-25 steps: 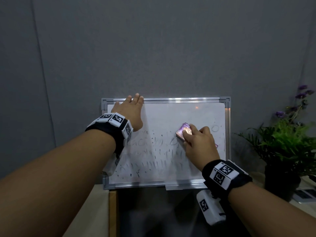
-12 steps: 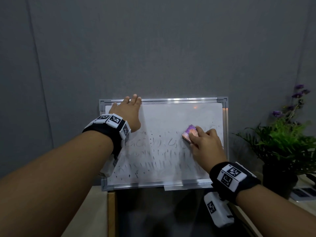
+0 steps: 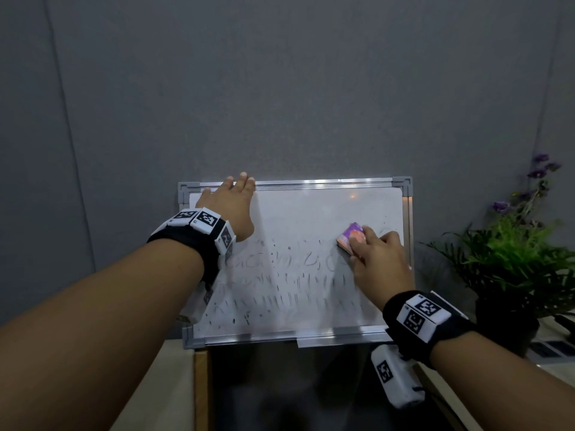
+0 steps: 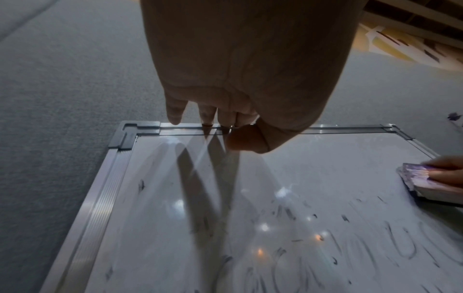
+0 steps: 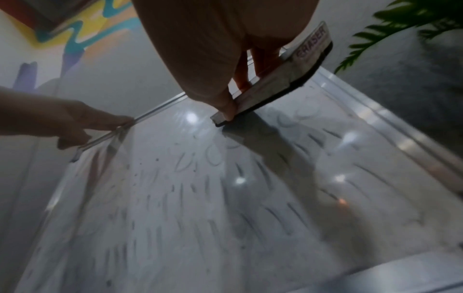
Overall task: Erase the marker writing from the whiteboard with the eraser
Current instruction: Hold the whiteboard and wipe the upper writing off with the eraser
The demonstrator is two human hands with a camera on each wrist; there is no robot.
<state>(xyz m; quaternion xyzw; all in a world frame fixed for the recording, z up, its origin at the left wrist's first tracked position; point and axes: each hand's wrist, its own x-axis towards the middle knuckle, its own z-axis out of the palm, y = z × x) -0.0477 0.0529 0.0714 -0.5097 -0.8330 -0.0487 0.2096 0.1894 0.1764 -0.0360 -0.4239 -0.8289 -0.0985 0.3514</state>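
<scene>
Here the right hand (image 3: 378,259) holds the eraser (image 3: 351,237), with the thumb along its near edge and the other fingers laid over its back, so that the dark felt side is pressed flat on the whiteboard (image 3: 311,213). In the head view this is at the right of the board, a little above its middle, near the right side of the frame. I think the grip is low and flat like this because the pad must touch the surface with its whole face to wipe well.

The left hand (image 3: 231,209) is at the upper left of the board. Its fingers are almost straight and reach over the top rail, near the grey corner piece, while the thumb lies on the front side just below the rail. It seems to steady the board, which stands upright against the grey wall (image 3: 280,88) and could slide or tip under the wiping.

The upper band of the board looks mostly clean. Below it, across the middle and lower part, many faint loops and short dark strokes of marker writing (image 3: 280,293) remain, so my judgement is that the task is only partly done.

At the right edge of the picture a potted plant (image 3: 513,265) stands beside the board, apart from it.
</scene>
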